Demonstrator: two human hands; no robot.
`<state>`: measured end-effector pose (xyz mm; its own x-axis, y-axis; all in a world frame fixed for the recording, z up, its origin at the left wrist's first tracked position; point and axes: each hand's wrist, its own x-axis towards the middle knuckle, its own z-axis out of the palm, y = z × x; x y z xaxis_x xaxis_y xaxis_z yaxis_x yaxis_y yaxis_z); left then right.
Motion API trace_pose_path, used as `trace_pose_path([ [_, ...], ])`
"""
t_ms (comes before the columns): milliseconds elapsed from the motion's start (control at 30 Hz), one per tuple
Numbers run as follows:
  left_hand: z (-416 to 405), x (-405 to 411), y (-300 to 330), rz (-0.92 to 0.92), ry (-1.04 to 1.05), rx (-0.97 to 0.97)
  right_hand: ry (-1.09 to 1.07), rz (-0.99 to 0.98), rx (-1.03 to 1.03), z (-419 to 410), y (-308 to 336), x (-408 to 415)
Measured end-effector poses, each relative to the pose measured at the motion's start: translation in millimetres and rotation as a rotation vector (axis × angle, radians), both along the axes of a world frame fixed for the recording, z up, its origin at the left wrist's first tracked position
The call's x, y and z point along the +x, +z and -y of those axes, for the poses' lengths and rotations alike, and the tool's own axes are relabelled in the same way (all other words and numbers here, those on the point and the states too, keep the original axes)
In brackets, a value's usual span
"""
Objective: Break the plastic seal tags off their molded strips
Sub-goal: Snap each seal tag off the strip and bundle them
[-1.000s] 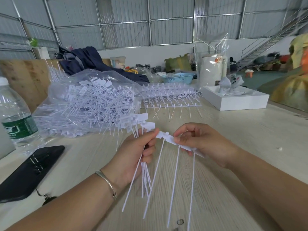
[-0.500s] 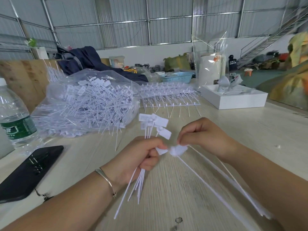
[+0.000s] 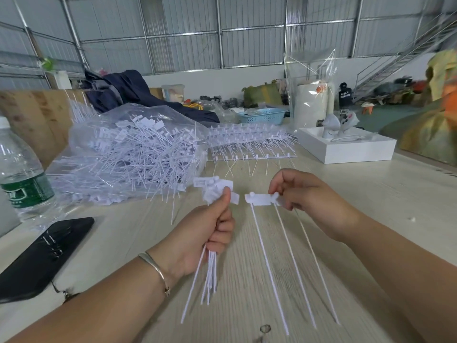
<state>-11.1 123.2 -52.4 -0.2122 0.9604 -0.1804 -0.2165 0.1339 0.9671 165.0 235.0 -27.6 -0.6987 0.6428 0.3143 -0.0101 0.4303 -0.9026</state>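
Your left hand [image 3: 205, 229] grips the loose tag bundle [image 3: 215, 191]; your right hand [image 3: 311, 196] pinches the three-tag strip [image 3: 262, 199], end tag just beside your left thumb, tails hanging toward you.

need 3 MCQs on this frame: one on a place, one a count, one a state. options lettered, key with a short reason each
1. Where does the black phone lie?
A. On the table, left of the left hand
B. Inside the white tray
C. On top of the bag

2. How many long tails hang from the strip piece in the right hand?
A. One
B. Three
C. Six

3. What is the left hand doing?
A. Lying flat and open on the table
B. Gripping a bundle of separated tags
C. Holding the water bottle

Key: 1 A, the phone sits on the tabletop near the left forearm. 2 B, three thin tails run down from the piece toward the camera. 3 B, its fingers curl round the tag stems, the heads sticking up above the thumb.
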Motion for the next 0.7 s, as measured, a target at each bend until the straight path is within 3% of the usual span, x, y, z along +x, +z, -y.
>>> trace_pose_path([
  [333,2.7,3.6,1.0,-0.049,0.018,0.102,0.076,-0.042,0.017,-0.7,-8.3,-4.7],
  [567,5.0,3.4,2.8,0.079,-0.043,0.13,0.089,0.108,-0.065,-6.1,-12.0,0.2],
  [700,4.8,2.6,0.3,0.196,-0.137,0.096,0.144,0.073,-0.133,-3.6,-11.5,-0.3],
])
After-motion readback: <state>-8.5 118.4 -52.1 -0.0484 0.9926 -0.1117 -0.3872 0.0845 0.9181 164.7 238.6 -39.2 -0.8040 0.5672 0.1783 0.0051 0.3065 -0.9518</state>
